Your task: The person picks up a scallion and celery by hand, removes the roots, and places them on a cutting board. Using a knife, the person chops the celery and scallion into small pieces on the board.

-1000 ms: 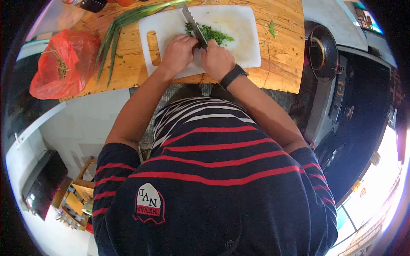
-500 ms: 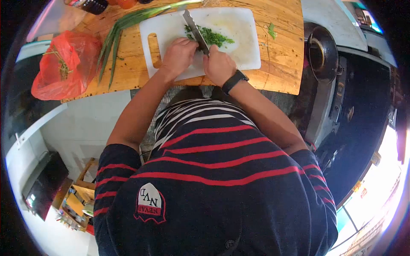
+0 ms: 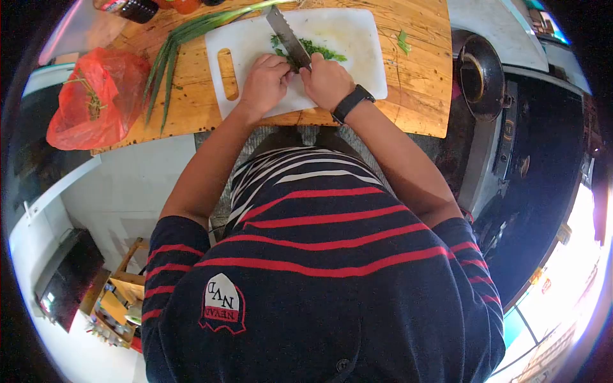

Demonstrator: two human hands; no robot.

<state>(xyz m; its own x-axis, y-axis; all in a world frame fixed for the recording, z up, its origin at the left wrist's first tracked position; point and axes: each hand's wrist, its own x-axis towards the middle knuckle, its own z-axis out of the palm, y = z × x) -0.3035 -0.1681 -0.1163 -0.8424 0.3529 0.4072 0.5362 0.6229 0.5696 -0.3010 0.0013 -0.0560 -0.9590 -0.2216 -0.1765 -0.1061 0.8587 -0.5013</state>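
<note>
My right hand (image 3: 327, 82) is wrapped round the handle of a knife (image 3: 288, 38), whose broad blade points up and left over the white cutting board (image 3: 345, 29). Close to the blade's left side, my left hand (image 3: 267, 82) has its fingers curled down on dark greens, mostly hidden under the fingertips. Chopped greens (image 3: 324, 51) lie in a small heap to the right of the blade, with a few bits on its left. Long green onions (image 3: 191, 30) stretch beside and behind the board's left part.
On the wooden table (image 3: 418, 83) a red plastic bag (image 3: 105, 102) holding stems sits at the left. A loose leaf (image 3: 403, 42) lies right of the board. Jars (image 3: 137, 9) stand at the back left. A black pan (image 3: 480, 78) is on the right.
The knife blade has shifted slightly left and looks tilted more, its broad face showing more. The view has moved slightly, and my left hand stays beside the blade.
</note>
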